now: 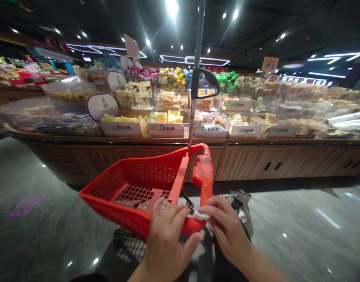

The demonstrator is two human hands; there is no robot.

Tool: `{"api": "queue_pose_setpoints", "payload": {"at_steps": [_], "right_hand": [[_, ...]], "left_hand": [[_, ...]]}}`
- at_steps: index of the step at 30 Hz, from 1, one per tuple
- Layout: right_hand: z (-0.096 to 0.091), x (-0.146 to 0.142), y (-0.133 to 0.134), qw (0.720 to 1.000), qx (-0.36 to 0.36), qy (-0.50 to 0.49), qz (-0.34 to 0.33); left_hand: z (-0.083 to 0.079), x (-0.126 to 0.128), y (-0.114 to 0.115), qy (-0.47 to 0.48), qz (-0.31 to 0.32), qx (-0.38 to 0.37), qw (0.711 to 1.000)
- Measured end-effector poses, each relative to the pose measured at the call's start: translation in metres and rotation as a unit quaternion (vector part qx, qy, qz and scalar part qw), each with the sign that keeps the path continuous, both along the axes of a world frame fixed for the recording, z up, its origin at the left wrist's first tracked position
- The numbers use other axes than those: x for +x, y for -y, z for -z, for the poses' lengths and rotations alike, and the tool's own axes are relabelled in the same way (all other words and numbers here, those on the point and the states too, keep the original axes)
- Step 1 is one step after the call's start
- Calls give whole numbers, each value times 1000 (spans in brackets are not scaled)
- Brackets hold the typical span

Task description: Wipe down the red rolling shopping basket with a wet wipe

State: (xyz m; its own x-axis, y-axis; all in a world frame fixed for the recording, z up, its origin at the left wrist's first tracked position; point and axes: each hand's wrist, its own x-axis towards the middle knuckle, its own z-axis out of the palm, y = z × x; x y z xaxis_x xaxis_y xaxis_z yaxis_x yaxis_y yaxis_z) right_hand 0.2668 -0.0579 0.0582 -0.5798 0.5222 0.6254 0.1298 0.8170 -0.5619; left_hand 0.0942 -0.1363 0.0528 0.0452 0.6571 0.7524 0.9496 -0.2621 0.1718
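A red shopping cart [133,160] with a mesh-sided basket stands right in front of me. At its near corner my left hand [168,231] lies over the red rim, fingers stretched out and the thumb apart. Its index fingertip reaches close to a small white, tissue-like piece [201,215] on the handle; whether they touch I cannot tell. Pinched fingers of my right hand [224,219] hold that white piece against the near end of the red handle [208,184]. The cart's basket shows only its bare grid floor.
Beyond the cart runs a long wooden display counter [250,160] with clear bins of packaged snacks [168,117]. A grey pole [199,39] with a black bracket [206,84] rises by the handle. A greyish bag [246,211] is beside my right hand. Glossy grey floor [300,227] surrounds the cart.
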Motion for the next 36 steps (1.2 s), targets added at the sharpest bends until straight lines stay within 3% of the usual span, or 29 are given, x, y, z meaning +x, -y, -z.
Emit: {"api": "queue_pose_setpoints", "payload": {"at_steps": [4, 8, 11, 15, 17, 21, 25, 27, 31, 36], "right_hand": [[-5, -6, -3, 998, 41, 24, -30], [-7, -16, -25, 996, 82, 13, 33], [-10, -22, -15, 998, 64, 16, 18], [-9, -21, 8, 998, 30, 29, -53], [-6, -21, 4, 998, 50, 13, -46], [1, -24, -7, 995, 89, -22, 30], [2, -25, 2, 994, 110, 12, -24], [-1, -23, 0, 993, 115, 18, -20], [-15, -21, -15, 993, 97, -9, 60], [-28, -30, -16, 988, 145, 56, 27]], "left_hand": [[-2, 19, 4, 34, -2, -39, 999], [3, 15, 5, 31, -52, -32, 998], [2, 12, 5, 19, -65, -23, 997], [0, 8, 9, 21, -51, 0, 998], [1, 5, 11, 24, -44, 6, 999], [2, -2, 15, 45, -42, 24, 998], [3, -10, 21, 49, -9, 38, 998], [3, -15, 25, 50, 2, 44, 998], [3, -25, 33, 37, 24, 44, 998], [3, -34, 41, 10, 48, 61, 997]]}}
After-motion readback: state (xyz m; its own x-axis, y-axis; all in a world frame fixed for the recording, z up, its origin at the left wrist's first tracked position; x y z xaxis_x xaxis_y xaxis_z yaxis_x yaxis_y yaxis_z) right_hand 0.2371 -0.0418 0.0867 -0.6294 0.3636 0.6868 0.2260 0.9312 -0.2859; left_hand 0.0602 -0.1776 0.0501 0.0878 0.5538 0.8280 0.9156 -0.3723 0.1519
